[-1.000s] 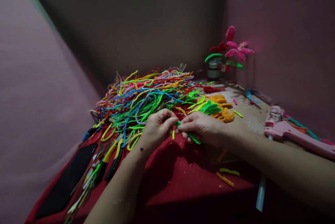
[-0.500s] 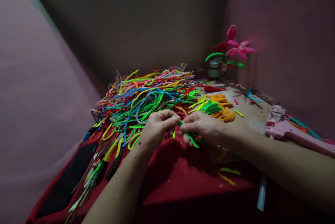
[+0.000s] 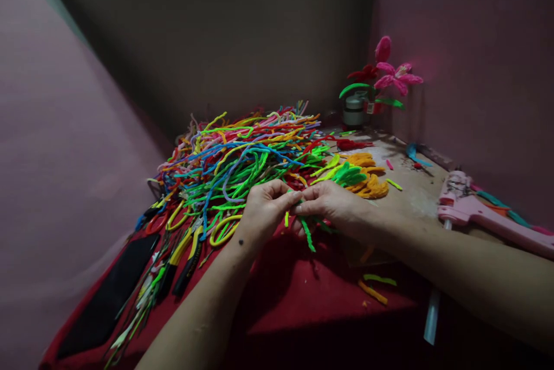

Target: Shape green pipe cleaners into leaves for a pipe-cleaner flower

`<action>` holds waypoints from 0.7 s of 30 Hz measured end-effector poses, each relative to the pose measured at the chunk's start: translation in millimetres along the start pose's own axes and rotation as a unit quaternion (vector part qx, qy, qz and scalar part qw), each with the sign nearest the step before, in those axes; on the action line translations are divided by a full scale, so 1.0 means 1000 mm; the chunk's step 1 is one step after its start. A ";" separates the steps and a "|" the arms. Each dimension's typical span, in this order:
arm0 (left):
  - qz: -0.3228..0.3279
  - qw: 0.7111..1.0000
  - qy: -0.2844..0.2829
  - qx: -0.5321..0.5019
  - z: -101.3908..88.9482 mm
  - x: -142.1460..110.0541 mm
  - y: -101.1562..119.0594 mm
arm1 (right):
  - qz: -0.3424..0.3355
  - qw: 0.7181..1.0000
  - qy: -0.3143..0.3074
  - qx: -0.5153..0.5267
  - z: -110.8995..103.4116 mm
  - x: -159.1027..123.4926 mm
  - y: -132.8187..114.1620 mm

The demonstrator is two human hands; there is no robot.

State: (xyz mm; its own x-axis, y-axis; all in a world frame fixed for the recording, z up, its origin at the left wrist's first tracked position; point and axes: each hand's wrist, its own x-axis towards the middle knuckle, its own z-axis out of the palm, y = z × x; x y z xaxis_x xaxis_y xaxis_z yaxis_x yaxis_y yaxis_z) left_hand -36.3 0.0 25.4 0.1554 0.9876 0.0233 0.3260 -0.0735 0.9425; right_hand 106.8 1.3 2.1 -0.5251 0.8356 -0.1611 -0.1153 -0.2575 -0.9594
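At the centre of the frame, the left hand (image 3: 269, 208) and right hand (image 3: 325, 206) meet, thumbs and fingers pinching a thin, fuzzy green stem (image 3: 308, 235) whose end hangs below them. Just above and left lies a heap of multicoloured fuzzy stems (image 3: 246, 156) on the red cloth-covered bench (image 3: 298, 301).

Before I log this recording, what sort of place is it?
Likely a home craft corner: a heap of coloured fuzzy stems covers one side of the red cloth, a pink glue gun rests at the right, and a finished-looking pink flower stands behind.
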 end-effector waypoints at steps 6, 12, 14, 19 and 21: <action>-0.037 0.995 -0.056 -0.077 -0.002 0.001 -0.007 | -0.075 0.989 0.084 0.091 -0.005 0.004 0.002; -0.066 0.989 -0.122 -0.057 0.002 -0.002 -0.005 | -0.121 0.979 0.107 0.129 -0.008 0.006 0.004; -0.038 0.991 -0.126 -0.012 0.006 -0.004 -0.004 | -0.109 0.976 0.098 0.161 -0.007 0.007 0.004; 0.091 0.990 -0.046 0.099 0.014 -0.007 -0.006 | -0.063 0.958 0.122 0.252 -0.005 0.009 0.002; 0.081 0.991 -0.053 0.095 0.015 -0.007 -0.005 | -0.054 0.953 0.133 0.267 -0.006 0.009 0.001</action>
State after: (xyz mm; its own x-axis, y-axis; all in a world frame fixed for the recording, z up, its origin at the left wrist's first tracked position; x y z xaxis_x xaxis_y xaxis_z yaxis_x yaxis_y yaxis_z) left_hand -25.3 -8.9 15.9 0.3132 0.9415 0.1249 0.4573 -0.2647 0.8490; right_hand 106.7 11.6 -1.3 -0.2624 0.9461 -0.1897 -0.6070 -0.3147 -0.7298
